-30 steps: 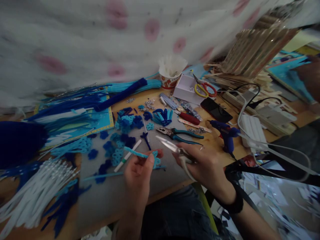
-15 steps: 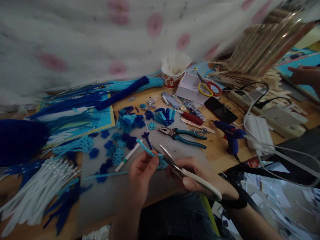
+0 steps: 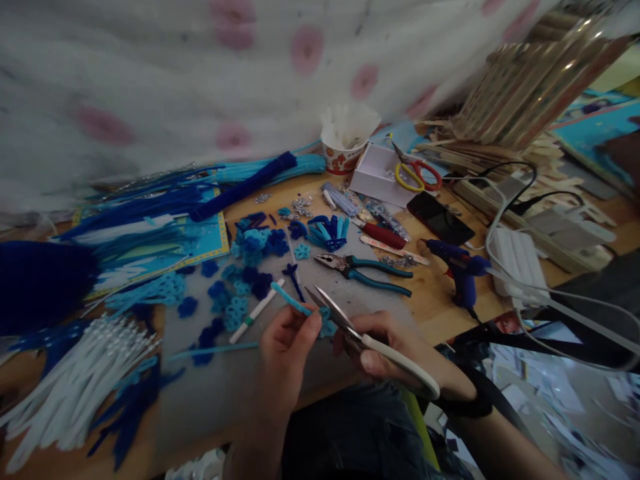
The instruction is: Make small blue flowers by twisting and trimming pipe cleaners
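My left hand (image 3: 290,340) pinches a light blue pipe cleaner (image 3: 290,300) between thumb and forefinger, and one end sticks out toward the upper left. My right hand (image 3: 383,347) is wrapped round the white-handled scissors (image 3: 400,363). Their blades (image 3: 333,310) stand slightly apart, right beside my left fingertips and the pipe cleaner; whether they touch it I cannot tell. Below the blades shows more light blue pipe cleaner, partly hidden by my fingers. Just beyond lie a dark blue pipe-cleaner piece (image 3: 293,280) and a white stick with a green band (image 3: 255,313).
Pliers (image 3: 360,270), a blue glue gun (image 3: 457,267) and a phone (image 3: 440,219) lie to the right. Blue pipe-cleaner flowers (image 3: 255,243) cover the grey mat's left part. White pipe cleaners (image 3: 75,387) lie at the left. Red-and-yellow scissors (image 3: 417,175) rest on a white box.
My hands and the scissors have hardly moved; the whole view has shifted slightly. At the right edge, another person's hand has moved further right and is less visible.
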Action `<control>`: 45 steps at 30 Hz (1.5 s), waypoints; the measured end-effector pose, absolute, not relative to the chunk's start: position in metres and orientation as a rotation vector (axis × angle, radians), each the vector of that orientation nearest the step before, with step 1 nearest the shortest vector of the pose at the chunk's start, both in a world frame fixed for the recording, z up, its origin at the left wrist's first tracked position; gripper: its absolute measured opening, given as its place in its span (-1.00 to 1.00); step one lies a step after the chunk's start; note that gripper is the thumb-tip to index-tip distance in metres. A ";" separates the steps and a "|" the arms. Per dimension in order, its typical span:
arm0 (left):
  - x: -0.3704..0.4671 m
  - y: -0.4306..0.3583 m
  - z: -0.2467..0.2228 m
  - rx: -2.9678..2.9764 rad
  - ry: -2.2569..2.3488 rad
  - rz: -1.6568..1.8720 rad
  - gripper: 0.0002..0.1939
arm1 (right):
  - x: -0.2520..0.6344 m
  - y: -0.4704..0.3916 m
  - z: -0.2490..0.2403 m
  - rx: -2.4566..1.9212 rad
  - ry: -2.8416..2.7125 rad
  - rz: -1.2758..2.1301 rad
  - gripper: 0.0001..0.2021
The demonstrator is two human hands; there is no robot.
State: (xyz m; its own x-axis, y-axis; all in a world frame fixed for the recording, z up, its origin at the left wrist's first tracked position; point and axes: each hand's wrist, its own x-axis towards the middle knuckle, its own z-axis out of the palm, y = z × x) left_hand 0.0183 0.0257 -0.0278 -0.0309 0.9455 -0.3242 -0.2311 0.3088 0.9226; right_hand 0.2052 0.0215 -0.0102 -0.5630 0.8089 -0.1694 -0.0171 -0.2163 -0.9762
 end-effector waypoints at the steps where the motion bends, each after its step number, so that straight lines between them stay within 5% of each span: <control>1: 0.019 0.026 -0.028 0.785 1.232 1.116 -0.81 | 0.205 0.022 -0.010 -0.958 -1.473 1.813 -0.45; 9: 0.023 0.027 -0.024 0.750 1.224 1.142 -0.83 | 0.201 0.020 -0.023 -1.057 -1.239 1.829 -0.49; 14: 0.028 0.028 -0.021 0.550 1.196 1.191 -0.87 | 0.195 0.022 -0.036 -1.188 -0.989 1.509 -0.55; 45: 0.029 0.012 -0.023 0.443 0.843 0.922 -0.75 | 0.163 0.020 -0.059 -0.820 -0.798 1.373 -0.53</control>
